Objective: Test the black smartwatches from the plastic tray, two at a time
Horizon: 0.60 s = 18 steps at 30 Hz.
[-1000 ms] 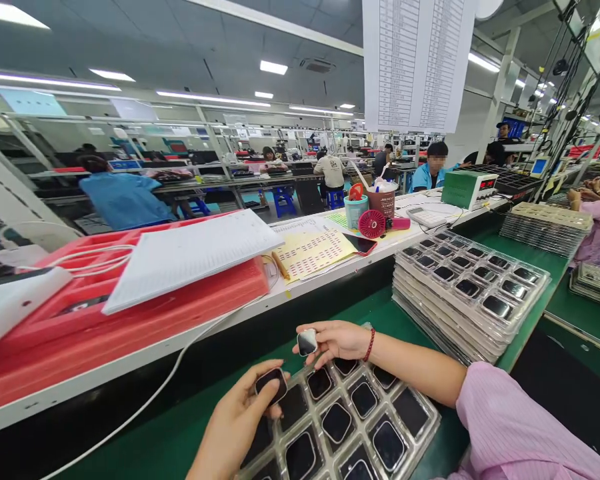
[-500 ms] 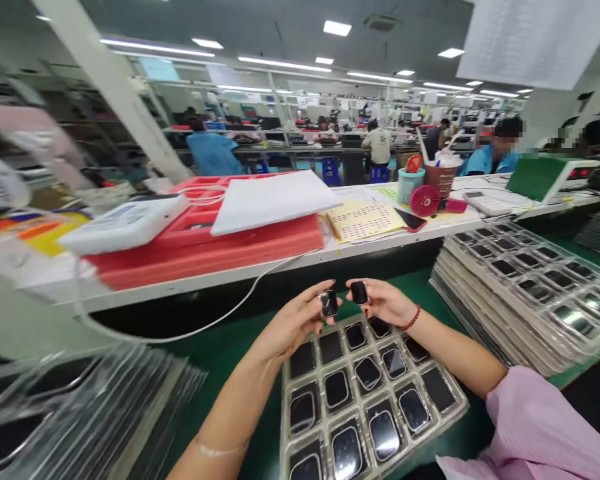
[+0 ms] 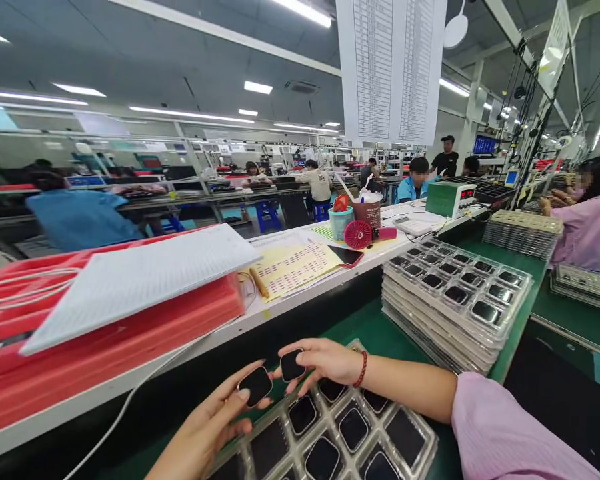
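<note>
In the head view, the left hand (image 3: 200,430) pinches a dark, rounded-square screen piece (image 3: 256,388) with a pale rim, its thumb lying across the lower edge of the face and its fingers closed behind. The right hand (image 3: 333,362), wearing a red beaded bracelet (image 3: 363,369) below a pink sleeve (image 3: 500,420), grips a second screen piece (image 3: 291,366) by its right side between thumb and fingers. The two pieces are held tilted, just beside each other, above the far left part of a clear compartment tray (image 3: 429,445), where similar squares sit in several compartments. This tray lies on the green counter (image 3: 363,331); to its right stands a tall stack of filled trays (image 3: 430,320). Beyond, a white shelf (image 3: 283,310) carries a red foam block (image 3: 220,297) with white papers (image 3: 145,280) on top, a yellow sheet (image 3: 295,270), a phone (image 3: 347,256), a pink fan (image 3: 359,235) and two cups (image 3: 341,225).
</note>
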Each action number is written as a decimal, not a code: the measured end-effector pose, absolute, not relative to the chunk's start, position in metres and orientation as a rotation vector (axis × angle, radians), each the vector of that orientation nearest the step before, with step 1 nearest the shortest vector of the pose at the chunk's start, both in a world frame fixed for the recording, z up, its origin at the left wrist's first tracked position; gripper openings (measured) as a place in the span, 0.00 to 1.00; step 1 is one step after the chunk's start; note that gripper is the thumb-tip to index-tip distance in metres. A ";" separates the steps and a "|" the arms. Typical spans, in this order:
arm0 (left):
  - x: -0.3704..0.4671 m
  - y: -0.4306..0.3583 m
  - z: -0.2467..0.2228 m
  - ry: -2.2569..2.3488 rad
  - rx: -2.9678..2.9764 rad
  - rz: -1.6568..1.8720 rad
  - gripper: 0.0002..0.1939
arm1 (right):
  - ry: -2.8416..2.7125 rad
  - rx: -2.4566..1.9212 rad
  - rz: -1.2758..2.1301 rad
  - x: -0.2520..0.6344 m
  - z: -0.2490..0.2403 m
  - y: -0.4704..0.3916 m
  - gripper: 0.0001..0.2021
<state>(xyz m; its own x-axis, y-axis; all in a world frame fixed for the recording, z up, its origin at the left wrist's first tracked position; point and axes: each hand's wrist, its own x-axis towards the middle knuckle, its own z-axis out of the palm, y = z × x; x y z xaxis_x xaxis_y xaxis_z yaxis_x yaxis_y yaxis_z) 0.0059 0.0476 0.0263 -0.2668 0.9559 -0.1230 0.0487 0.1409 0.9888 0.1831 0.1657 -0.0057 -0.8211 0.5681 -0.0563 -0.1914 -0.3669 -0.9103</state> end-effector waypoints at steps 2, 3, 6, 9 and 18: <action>0.006 0.048 0.026 1.533 1.044 1.245 0.35 | -1.442 -0.515 2.184 0.184 -0.005 0.164 0.19; 0.006 0.048 0.025 1.545 1.058 1.234 0.36 | -1.460 -0.519 2.174 0.184 -0.005 0.164 0.19; 0.005 0.048 0.024 1.576 1.088 1.207 0.36 | -1.501 -0.525 2.144 0.183 -0.006 0.163 0.18; 0.006 0.048 0.024 1.600 1.128 1.195 0.36 | -1.508 -0.528 2.127 0.183 -0.006 0.163 0.16; 0.009 0.046 0.031 1.629 1.181 1.137 0.34 | -1.601 -0.563 2.061 0.184 -0.004 0.161 0.12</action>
